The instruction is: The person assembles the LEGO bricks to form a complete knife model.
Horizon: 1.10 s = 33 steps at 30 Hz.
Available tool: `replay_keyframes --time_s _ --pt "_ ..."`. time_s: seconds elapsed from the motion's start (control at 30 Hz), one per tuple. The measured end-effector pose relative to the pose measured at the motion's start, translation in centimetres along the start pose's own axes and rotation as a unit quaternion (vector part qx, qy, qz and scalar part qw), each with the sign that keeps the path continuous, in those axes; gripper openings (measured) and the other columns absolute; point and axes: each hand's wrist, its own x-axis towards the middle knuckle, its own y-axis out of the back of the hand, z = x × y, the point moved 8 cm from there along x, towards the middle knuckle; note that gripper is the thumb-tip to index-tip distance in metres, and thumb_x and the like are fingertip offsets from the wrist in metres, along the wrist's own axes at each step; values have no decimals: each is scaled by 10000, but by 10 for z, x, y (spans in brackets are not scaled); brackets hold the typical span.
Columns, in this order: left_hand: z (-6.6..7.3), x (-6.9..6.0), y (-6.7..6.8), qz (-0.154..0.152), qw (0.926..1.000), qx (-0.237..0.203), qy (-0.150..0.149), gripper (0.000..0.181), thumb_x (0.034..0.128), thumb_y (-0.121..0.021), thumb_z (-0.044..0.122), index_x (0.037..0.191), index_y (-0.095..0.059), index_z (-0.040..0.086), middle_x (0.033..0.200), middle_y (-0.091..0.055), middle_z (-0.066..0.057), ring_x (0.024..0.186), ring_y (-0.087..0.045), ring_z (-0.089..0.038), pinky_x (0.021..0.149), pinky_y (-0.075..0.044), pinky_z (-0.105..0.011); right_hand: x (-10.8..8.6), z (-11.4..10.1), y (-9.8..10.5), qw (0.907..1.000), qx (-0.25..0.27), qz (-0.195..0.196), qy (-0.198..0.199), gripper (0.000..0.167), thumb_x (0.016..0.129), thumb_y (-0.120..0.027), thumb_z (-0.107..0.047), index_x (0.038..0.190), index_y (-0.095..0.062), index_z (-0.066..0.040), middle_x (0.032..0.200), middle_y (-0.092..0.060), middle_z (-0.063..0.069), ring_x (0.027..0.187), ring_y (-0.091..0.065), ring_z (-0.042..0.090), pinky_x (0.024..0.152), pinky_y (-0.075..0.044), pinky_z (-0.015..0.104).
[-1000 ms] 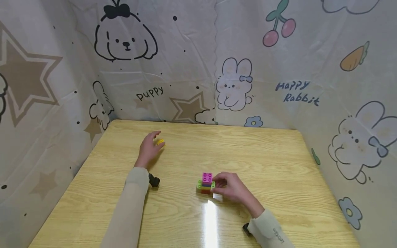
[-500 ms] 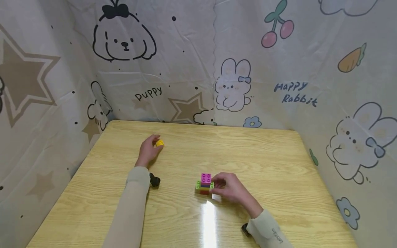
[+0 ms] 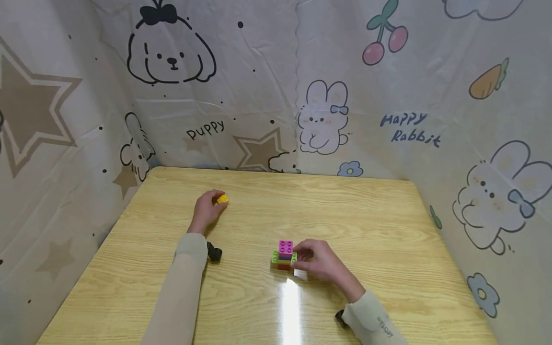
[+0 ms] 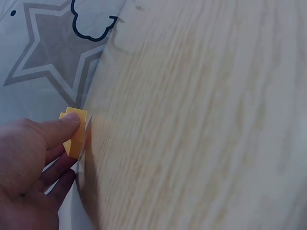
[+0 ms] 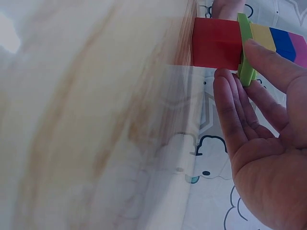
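Observation:
Toward the far left of the table, my left hand point(image 3: 206, 210) pinches a small yellow toy brick point(image 3: 223, 199) between thumb and fingers. In the left wrist view the thumb lies across this yellow brick point(image 4: 76, 136), close to the tabletop. Near the middle stands a stack of toy bricks point(image 3: 285, 248), pink on top. Below the pink come blue, yellow, a wider light green plate point(image 5: 246, 50) and a red brick point(image 5: 217, 43) at the bottom. My right hand point(image 3: 321, 258) holds the right end of the green plate between thumb and fingers; its fingertips are partly hidden.
The wood-grain table point(image 3: 366, 215) shows a bright light reflection in front of the stack. A patterned curtain point(image 3: 258, 96) hangs behind the table and along both sides. Black wrist devices point(image 3: 214, 252) sit at both sleeves.
The left fingers have closed in on the yellow brick and now pinch it. My right hand and the stack stay in place; the view has shifted slightly.

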Motion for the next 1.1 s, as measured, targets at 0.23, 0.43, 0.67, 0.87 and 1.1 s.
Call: replay_keyframes --time_s 0.23,0.43,0.67,0.87,1.1 --pt "12 -8 -4 -116 9995 -229 -209 399 983 -714 93 1351 -618 -27 1334 -619 -247 1201 -587 -387 1081 -496 -517 0 1 -1 10000 28 -12 -39 302 852 -863 -168 1114 -758 -59 961 -727 -18 861 -675 114 769 -584 205" --pt "26 -20 -12 -337 9974 -590 -259 412 996 -712 150 1376 -612 27 1348 -616 -189 1265 -563 -366 1119 -466 -528 -1 2 -1 10000 53 14 -75 308 850 -863 -157 1118 -755 -52 962 -728 -12 866 -676 120 773 -584 204" --pt "47 -39 -24 -558 9941 -774 -524 379 999 -712 188 1357 -637 87 1317 -636 -114 1273 -565 -331 1122 -464 -525 -1 1 -1 10000 48 12 -64 304 851 -861 -156 1118 -756 -55 968 -728 -11 869 -677 119 777 -584 202" --pt "70 -54 -31 -646 9894 -862 -974 363 976 -732 136 1324 -656 66 1287 -660 -122 1214 -612 -316 1109 -485 -545 -1 -1 0 10000 61 31 -35 298 856 -856 -149 1118 -755 -49 975 -731 -3 869 -680 122 780 -585 202" --pt "98 -75 -41 -800 9846 -814 -1324 359 964 -748 149 1309 -675 77 1285 -681 -97 1184 -632 -287 1094 -499 -554 -2 -2 0 10000 55 24 -42 297 858 -855 -149 1119 -756 -47 977 -730 -1 869 -682 120 778 -584 200"
